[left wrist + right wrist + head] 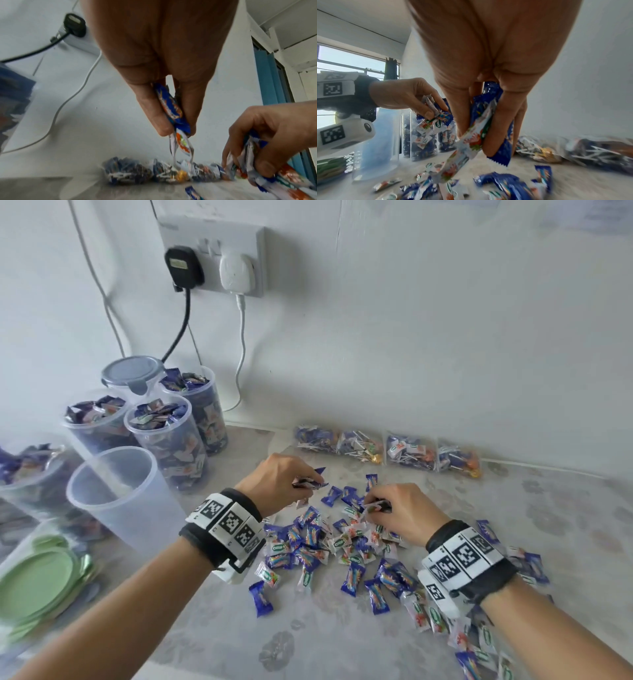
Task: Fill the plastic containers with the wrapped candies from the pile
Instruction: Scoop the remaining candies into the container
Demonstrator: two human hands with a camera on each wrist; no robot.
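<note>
Left hand (274, 477): fingers and thumb pinch several blue/white wrapped candies (173, 112) above the scattered candy pile (346, 546) on the patterned table (513, 542). Right hand (404, 511): fingers curled round its own bunch (481, 129). Empty clear plastic container (120, 494) stands left of the pile, w/ filled ones behind.

The table (565, 508) wears a pale covering with a faint flower print. A pile of wrapped candies (346, 546) (blue wrappers and white ones) lies spread over its middle. At the left stand an empty plastic container (120, 494) and filled containers (168, 440), with green lids (37, 580) stacked nearby. Four clear bags of lollipops (387, 450) lie along the wall.
</note>
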